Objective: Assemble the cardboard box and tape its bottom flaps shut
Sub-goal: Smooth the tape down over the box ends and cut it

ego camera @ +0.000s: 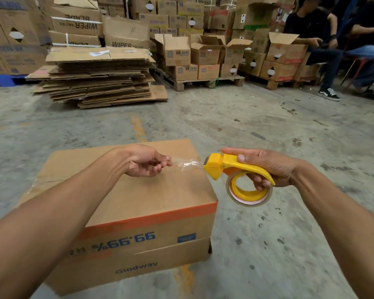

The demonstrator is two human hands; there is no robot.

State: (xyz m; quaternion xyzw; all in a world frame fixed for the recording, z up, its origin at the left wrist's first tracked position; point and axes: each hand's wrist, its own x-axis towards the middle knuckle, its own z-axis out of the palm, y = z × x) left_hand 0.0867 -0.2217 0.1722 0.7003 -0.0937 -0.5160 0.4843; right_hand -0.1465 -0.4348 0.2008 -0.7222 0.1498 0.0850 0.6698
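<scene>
1. The concrete floor (268, 130) spreads wide and bare ahead and to the right, with a stack of flattened cardboard (99, 78) and pallets of cartons (201, 61) well apart at the far side. Seated people (333, 39) sit far off at the upper right.
2. The cardboard box (151, 195) stands on the floor directly below and slightly left of both hands, its print upside down, so the upward face is judged to be the bottom. Its long axis runs left to right across the view, tilted a little away on the right. A seam with some clear tape shows at the left edge of that top face; how much of the seam is sealed cannot be told.
3. The tape dispenser (235, 169), yellow, hangs just past the box's right edge, its cutter end pointing left toward the box.
4. The right hand (272, 167) is wrapped closed around the dispenser handle, fingers through the roll.
5. The left hand (145, 162) hovers over the box top, nearer the box, thumb and fingers pinched on the free end of the clear tape (186, 164).
6. That short strip is stretched between the hands above the top's right part. The next move likely means pressing the end down onto the seam; open room lies to the right for pulling.
</scene>
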